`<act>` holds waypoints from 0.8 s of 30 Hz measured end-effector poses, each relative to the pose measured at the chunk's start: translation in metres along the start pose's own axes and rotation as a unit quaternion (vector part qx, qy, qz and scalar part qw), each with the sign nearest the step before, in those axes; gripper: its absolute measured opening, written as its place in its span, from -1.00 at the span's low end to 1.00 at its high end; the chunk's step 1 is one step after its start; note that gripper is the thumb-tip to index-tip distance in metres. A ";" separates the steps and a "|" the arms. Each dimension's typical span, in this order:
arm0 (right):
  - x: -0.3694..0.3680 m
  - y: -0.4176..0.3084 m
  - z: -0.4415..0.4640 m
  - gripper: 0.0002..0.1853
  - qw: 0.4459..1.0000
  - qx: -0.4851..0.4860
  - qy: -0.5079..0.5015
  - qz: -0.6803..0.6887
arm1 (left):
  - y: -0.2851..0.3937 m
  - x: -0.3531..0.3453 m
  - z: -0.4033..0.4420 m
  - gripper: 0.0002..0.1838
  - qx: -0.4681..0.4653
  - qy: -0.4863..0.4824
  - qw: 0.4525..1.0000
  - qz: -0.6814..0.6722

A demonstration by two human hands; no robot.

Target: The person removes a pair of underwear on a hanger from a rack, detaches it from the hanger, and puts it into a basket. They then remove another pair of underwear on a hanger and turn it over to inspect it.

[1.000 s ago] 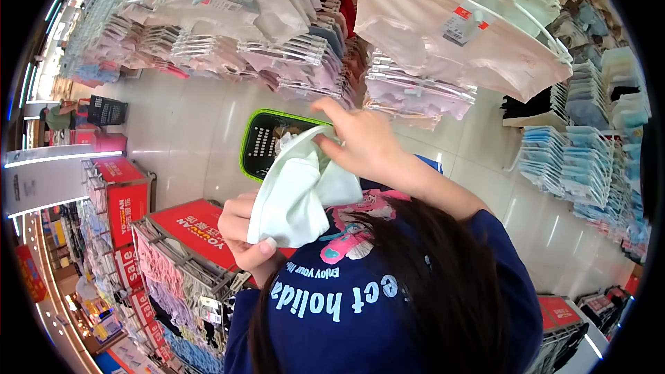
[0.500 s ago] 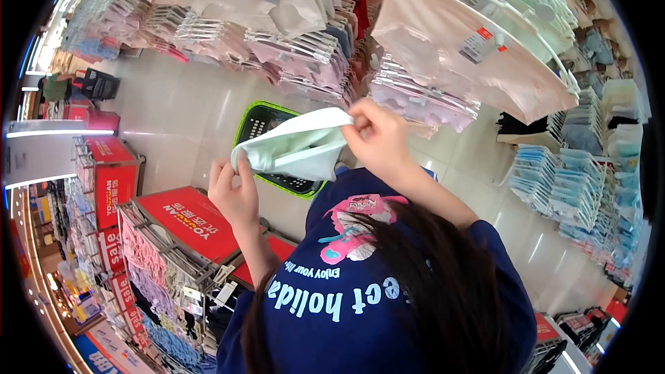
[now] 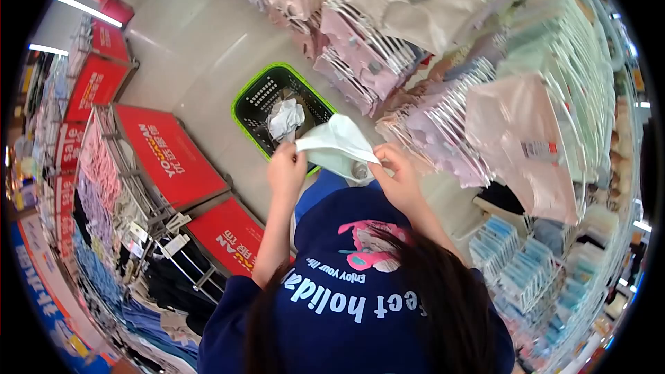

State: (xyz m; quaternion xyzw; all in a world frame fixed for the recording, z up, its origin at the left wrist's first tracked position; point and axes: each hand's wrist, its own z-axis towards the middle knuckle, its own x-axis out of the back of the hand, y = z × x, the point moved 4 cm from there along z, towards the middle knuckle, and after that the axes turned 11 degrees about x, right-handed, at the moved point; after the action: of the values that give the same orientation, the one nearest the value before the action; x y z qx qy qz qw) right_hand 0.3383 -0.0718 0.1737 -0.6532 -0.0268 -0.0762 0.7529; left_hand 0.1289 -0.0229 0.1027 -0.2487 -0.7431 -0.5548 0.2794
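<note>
A pale mint-white garment (image 3: pixel 337 144) is stretched between my two hands, in front of my dark blue shirt. My left hand (image 3: pixel 287 168) pinches its left edge, fingers closed on the cloth. At the opposite end, my right hand (image 3: pixel 396 167) grips the other edge between thumb and fingers. Just beyond the garment, a black basket with a green rim (image 3: pixel 242 90) stands on the floor. Crumpled white and brownish items (image 3: pixel 285 119) lie inside it, partly hidden by the garment.
Racks of pink and lilac clothes on white hangers (image 3: pixel 367 45) stand ahead and to the right, with a pink garment (image 3: pixel 519 140) hanging nearest. Light blue packs (image 3: pixel 516 256) hang at the right. On the left are racks with red sign panels (image 3: pixel 166 156).
The view has turned, and the racks and basket have shifted in it. The garment is held lower and nearer my body, my hands closer together. More of the basket's contents shows.
</note>
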 end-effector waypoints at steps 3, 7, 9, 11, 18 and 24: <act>-0.022 0.056 -0.003 -0.92 0.996 -0.060 -0.051 0.035 | -0.048 -0.048 0.000 -0.83 0.009 -0.067 0.965 -0.253; -0.067 0.109 -0.003 -0.88 0.958 -0.195 -0.109 0.179 | -0.043 -0.054 -0.010 -0.84 -0.105 -0.167 0.938 -0.285; -0.090 0.112 0.000 -0.87 0.925 -0.270 -0.151 0.220 | -0.056 -0.067 -0.010 -0.83 -0.006 -0.294 0.859 -0.420; -0.107 0.120 0.004 -0.85 0.937 -0.259 -0.136 0.193 | -0.080 -0.082 -0.003 -0.80 0.048 -0.337 0.815 -0.470; -0.112 0.169 0.002 -0.83 0.967 -0.193 -0.146 0.080 | -0.164 -0.100 0.058 -0.77 0.181 -0.321 0.849 -0.379; -0.041 0.235 -0.037 -0.84 0.958 -0.237 -0.002 -0.163 | -0.292 -0.168 0.149 -0.70 0.305 -0.070 0.760 -0.569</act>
State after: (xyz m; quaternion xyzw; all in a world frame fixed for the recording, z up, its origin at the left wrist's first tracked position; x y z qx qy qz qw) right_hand 0.3306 -0.0736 -0.0672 -0.7998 -0.1157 -0.2010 0.5537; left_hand 0.0314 0.0343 -0.2475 0.2806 -0.8954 -0.3364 -0.0797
